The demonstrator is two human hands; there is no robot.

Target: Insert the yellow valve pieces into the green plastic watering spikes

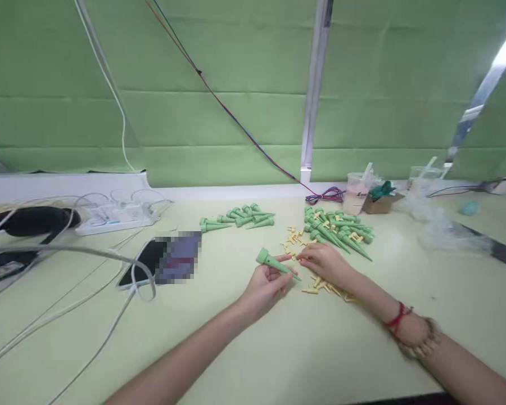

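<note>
My left hand [266, 289] is closed around a green plastic watering spike [274, 262], its wide capped end up to the left and its narrow tip pointing down right. My right hand [326, 263] is at the small yellow plastic valve pieces [294, 236], fingertips pinched together just right of the spike; what they hold, if anything, is too small to make out. More yellow pieces [320, 285] lie partly under the right wrist. Beyond the right hand is a heap of green spikes [335, 228] with yellow pieces among them. A smaller group of green spikes [240, 215] lies at the back, left of centre.
White cables [122, 259] and a power strip [116, 218] spread over the left side, near a dark phone-like slab [147, 261]. At the back right stand a plastic cup with a straw [356, 191] and a small cardboard box [377, 203]. Crumpled clear plastic [442, 233] lies farther right.
</note>
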